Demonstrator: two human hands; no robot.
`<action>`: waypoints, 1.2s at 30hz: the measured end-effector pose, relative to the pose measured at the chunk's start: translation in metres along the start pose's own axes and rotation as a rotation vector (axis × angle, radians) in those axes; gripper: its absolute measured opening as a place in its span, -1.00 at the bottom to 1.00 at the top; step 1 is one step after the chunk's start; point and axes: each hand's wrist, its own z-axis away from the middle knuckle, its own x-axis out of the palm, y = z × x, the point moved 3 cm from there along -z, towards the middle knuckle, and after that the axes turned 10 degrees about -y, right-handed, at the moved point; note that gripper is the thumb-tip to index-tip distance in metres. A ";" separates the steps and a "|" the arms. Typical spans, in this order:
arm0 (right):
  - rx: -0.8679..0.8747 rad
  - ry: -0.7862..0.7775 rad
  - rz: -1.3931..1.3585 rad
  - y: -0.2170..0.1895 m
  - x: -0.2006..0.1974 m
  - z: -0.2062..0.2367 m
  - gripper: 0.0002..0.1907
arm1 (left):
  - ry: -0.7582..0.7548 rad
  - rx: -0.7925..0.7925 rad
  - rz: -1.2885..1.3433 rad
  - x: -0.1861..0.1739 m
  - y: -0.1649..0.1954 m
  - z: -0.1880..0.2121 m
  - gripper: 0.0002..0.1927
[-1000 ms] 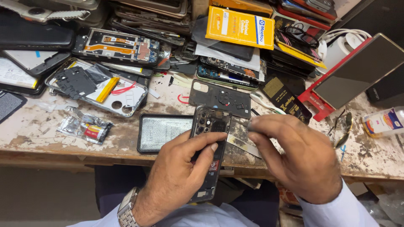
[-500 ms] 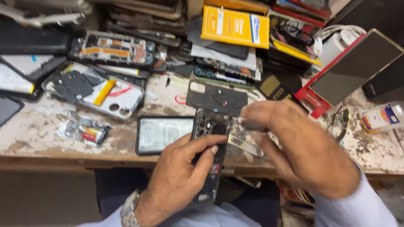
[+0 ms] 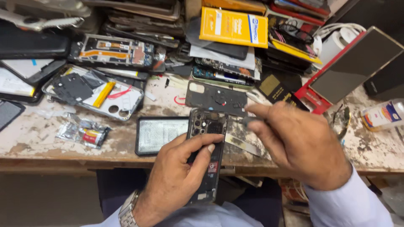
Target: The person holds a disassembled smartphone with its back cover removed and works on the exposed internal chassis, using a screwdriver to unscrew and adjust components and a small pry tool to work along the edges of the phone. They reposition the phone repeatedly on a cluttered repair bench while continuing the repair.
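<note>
Phone (image 3: pixel 206 155), opened with its back off, is lying in the left hand (image 3: pixel 176 180) near the bench (image 3: pixel 126 157) edge, just below frame centre. Left fingers are curling around its side while the thumb is pressing across its middle, so the hand is clamped on it. The camera end is pointing toward 12 o'clock.

At 3 o'clock from the phone, the right hand (image 3: pixel 299 147) is hovering with its fingertips pinched together on a small dark tool (image 3: pixel 248 120); the tip is blurred, so I cannot tell whether it is touching the phone. A thin metal strip (image 3: pixel 242 144) is lying between the two hands.

At 12 o'clock, just beyond the phone, a dark back plate (image 3: pixel 216 98) is resting flat. At 9 o'clock a framed screen panel (image 3: pixel 158 135) is sitting beside it. Farther toward 10 o'clock, a clear case (image 3: pixel 94 92) is holding loose parts, and a small plastic packet (image 3: pixel 84 132) is lying near 9 o'clock. A yellow box (image 3: pixel 233 27) is topping the pile at 12 o'clock.
</note>
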 end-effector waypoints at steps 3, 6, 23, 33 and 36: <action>-0.151 0.088 -0.057 -0.003 -0.001 0.000 -0.71 | 0.059 0.142 -0.036 -0.001 0.003 0.000 -0.72; -0.035 0.056 -0.036 0.000 0.006 0.006 -0.74 | -0.027 0.023 -0.007 0.005 0.001 -0.002 -0.71; 0.408 -0.118 -0.311 0.022 0.042 -0.005 -0.72 | -0.023 0.060 0.008 0.011 0.000 0.004 -0.72; 0.403 -0.134 -0.437 0.018 0.045 -0.016 -0.77 | -0.061 0.142 -0.016 0.003 -0.003 0.009 -0.73; 0.355 -0.074 -0.427 0.019 0.054 -0.013 -0.77 | -0.052 0.204 -0.016 0.002 -0.004 0.010 -0.72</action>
